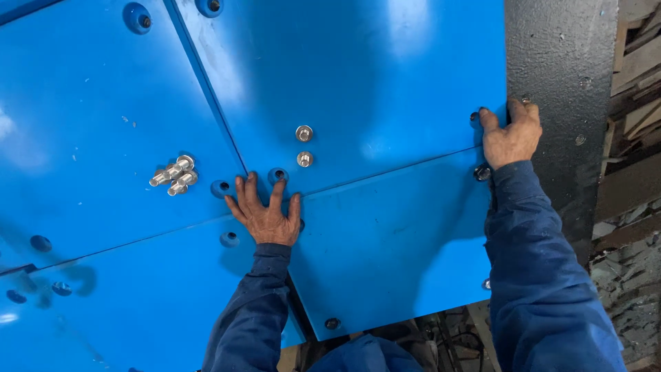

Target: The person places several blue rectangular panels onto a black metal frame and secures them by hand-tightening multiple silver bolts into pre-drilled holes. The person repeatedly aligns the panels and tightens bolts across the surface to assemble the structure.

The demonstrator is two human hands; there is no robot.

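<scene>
Several glossy blue panels (pixel 372 76) lie edge to edge, with round countersunk holes at their corners. My left hand (pixel 265 210) lies flat, fingers spread, on the corner where the panels meet, fingertips by one hole (pixel 277 175). My right hand (pixel 511 134) grips the right edge of the upper panel, fingers curled over it onto the grey steel beam (pixel 561 83). Two loose silver bolts (pixel 303 145) stand on the upper panel just above my left hand. A small pile of silver bolts (pixel 175 176) rests on the left panel.
A fitted bolt head (pixel 482 173) sits in the lower panel's right corner, just below my right hand. Stacked timber and rubble (pixel 637 138) lie to the right of the beam. Cables and debris (pixel 441 334) show below the lower panel's edge.
</scene>
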